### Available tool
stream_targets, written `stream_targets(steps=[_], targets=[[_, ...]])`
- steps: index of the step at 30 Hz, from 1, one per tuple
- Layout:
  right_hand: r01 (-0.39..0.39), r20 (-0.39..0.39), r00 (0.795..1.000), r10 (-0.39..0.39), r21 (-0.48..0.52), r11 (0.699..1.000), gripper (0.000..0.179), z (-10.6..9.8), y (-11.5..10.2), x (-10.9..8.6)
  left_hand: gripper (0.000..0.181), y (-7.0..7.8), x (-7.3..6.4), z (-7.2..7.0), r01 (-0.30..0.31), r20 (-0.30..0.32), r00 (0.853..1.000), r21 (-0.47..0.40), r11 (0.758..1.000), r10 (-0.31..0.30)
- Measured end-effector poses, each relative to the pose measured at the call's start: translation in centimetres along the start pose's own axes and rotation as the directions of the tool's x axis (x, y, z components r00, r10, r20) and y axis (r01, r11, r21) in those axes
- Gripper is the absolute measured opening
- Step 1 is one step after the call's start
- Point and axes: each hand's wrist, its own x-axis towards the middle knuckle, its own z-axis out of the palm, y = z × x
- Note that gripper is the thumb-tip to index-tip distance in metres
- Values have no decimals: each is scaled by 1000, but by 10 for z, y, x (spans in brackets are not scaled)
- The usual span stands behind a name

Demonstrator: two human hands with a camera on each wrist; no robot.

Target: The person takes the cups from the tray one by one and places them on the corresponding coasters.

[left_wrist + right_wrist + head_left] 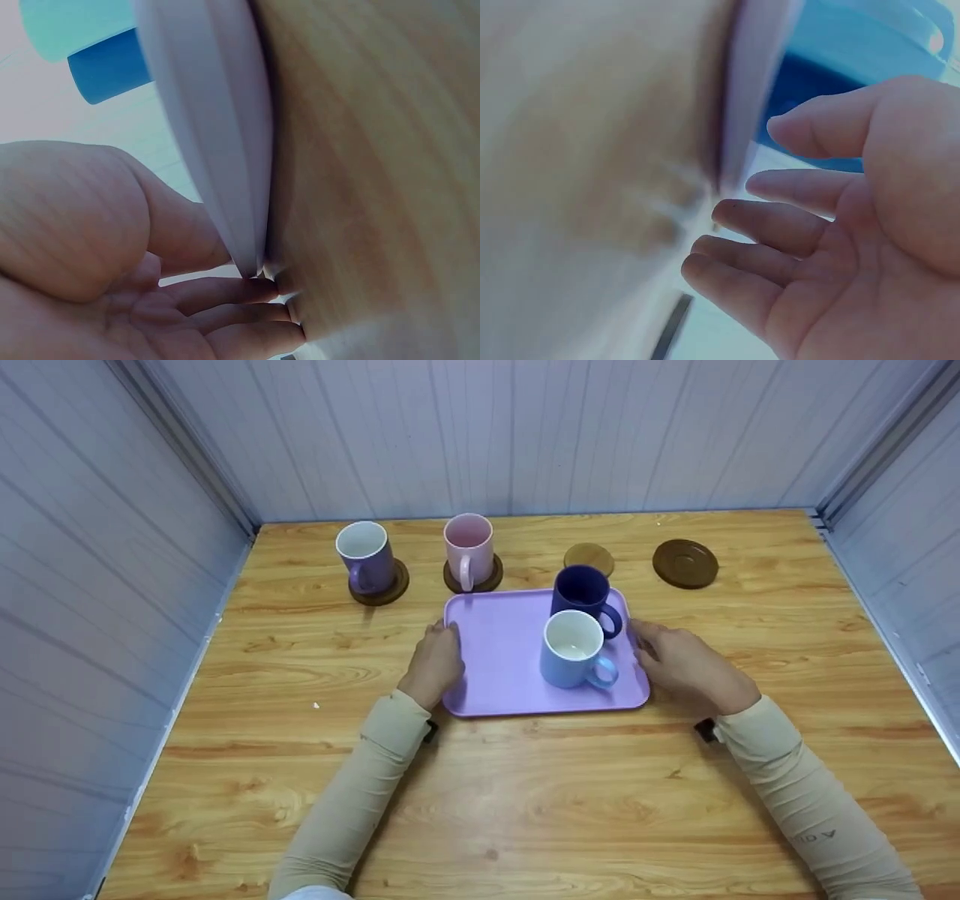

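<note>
A purple rectangular tray (499, 660) lies on the wooden table. On its right half stand a dark blue mug (579, 587) and, nearer the person, a light blue mug (570, 656), both upright with handles to the right. At the tray's left edge my left hand (436, 664) pinches the rim, its thumb (191, 232) on the inner side and fingertips at the outer edge. Beside the right edge is my right hand (686, 664). Its thumb (825, 124) and fingers are spread apart near the rim, holding nothing.
Behind the tray, a purple mug (369, 559) and a pink mug (470, 547) stand on dark coasters. A light wooden coaster (589, 558) and a dark brown coaster (685, 563) lie farther right. Pale panel walls (480, 435) enclose the table's back and sides.
</note>
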Motion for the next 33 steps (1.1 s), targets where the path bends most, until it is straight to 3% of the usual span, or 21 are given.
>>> stream_targets(steps=[5,9,12,18,24,33], targets=[[20,-91,996,-18,12,1000,54,-11,-1,0,50,0,0,0,-1,4,1000,1,1000,1],[53,-203,979,-26,131,990,53,-9,-5,5,49,0,0,0,-8,-3,1000,5,1000,8],[69,-258,966,-3,247,967,50,-5,-8,10,48,0,0,0,-12,-4,1000,14,1000,13],[28,-235,970,60,355,935,46,-2,-13,16,48,2,0,0,14,10,1000,16,1000,-14],[-21,-183,977,108,425,905,43,1,-18,21,42,1,-1,2,-1,-8,1000,15,1000,1],[-21,-232,963,139,449,893,33,10,-18,27,48,2,0,0,7,4,1000,15,1000,-7]])
